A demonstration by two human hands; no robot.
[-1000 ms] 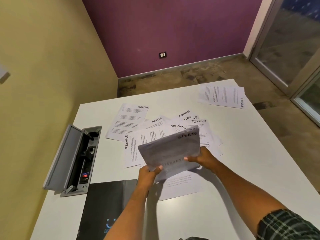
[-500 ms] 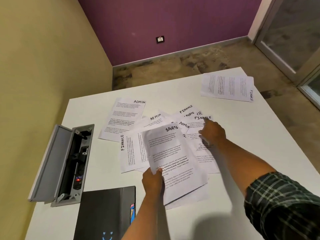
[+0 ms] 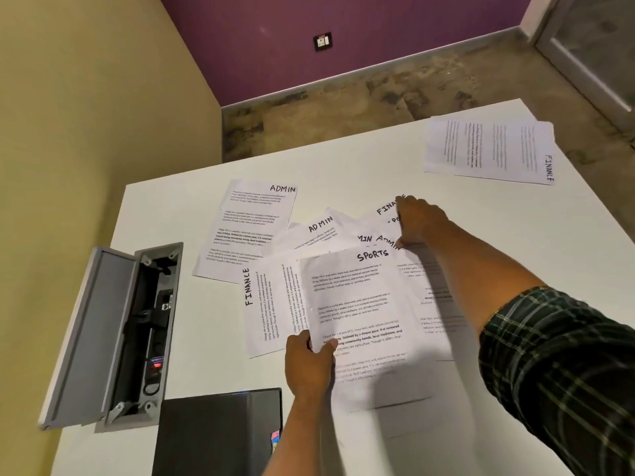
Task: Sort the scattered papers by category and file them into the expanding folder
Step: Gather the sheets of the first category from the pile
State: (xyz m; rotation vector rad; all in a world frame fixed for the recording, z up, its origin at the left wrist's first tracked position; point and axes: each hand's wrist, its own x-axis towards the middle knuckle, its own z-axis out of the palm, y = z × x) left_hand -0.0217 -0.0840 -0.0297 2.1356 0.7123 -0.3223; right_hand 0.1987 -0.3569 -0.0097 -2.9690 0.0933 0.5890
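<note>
The left hand (image 3: 309,364) is pinching the near-left edge of a white printed sheet headed "SPORTS" (image 3: 360,314), thumb curled over the top face and the other fingers hidden beneath it. That sheet is lying with its long axis running away from the person, its handwritten heading at the far end, and it is overlapping the near part of the loose heap of white papers (image 3: 343,231). The right hand (image 3: 417,219) is reaching out over the far side of that heap, fingers bent down onto a white sheet headed "FINANCE" (image 3: 386,209) with the thumb low by the "ADMIN" headings; whether it is gripping a sheet or only pressing on it cannot be told. Its forearm, in a dark plaid sleeve (image 3: 563,369), is crossing above the right-hand papers. Just left of the SPORTS sheet a white page with "FINANCE" written sideways (image 3: 264,304) is lying turned, its heading running along its left edge. Farther left a single white "ADMIN" page (image 3: 247,228) is lying slightly tilted, and near the far right corner of the white table (image 3: 360,163) a small separate stack topped by "FINANCE" (image 3: 491,149) is lying well apart. The black expanding folder (image 3: 216,434) is lying at the near edge, just beside the left wrist. To its left a grey cable box with its lid open (image 3: 113,334) is set into the table.
</note>
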